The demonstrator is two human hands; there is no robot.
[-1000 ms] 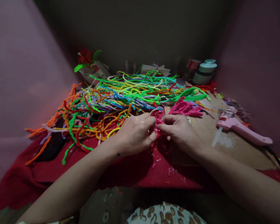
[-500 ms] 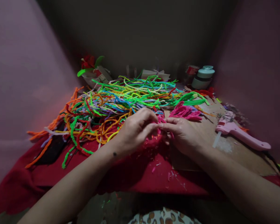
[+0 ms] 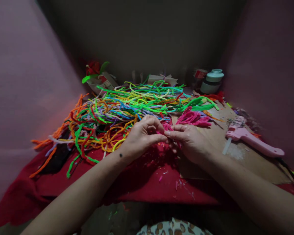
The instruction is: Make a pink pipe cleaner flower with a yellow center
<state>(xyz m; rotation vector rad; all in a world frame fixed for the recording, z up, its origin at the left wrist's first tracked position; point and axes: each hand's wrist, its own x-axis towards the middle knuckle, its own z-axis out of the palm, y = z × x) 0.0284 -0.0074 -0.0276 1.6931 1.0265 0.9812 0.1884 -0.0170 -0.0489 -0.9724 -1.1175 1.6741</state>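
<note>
Both hands meet over the red cloth, pinching a pink pipe cleaner [image 3: 167, 126] between their fingertips. My left hand [image 3: 145, 133] is closed on it from the left, thumb and forefinger curled together. From the right, my right hand [image 3: 188, 137] grips the same piece, its fingertips touching those of the left. Much of the piece is hidden behind the fingers, so its exact shape does not show. Just beyond my right hand lies a bundle of bent pink pipe cleaners [image 3: 193, 117]. Small pink clippings [image 3: 161, 178] are scattered on the cloth below.
A big tangle of coloured pipe cleaners [image 3: 137, 101] spreads behind and left of the hands. On the cardboard [image 3: 250, 163] at right lies a pink glue gun [image 3: 254, 140] with a cable. A jar with a pale blue lid [image 3: 213, 80] stands at the back, and a red flower [image 3: 93, 68] at back left.
The left fingers have shifted slightly around the pink pipe cleaner, and the left thumb sits a little lower. Both hands still hold it together. The camera view has moved slightly.
</note>
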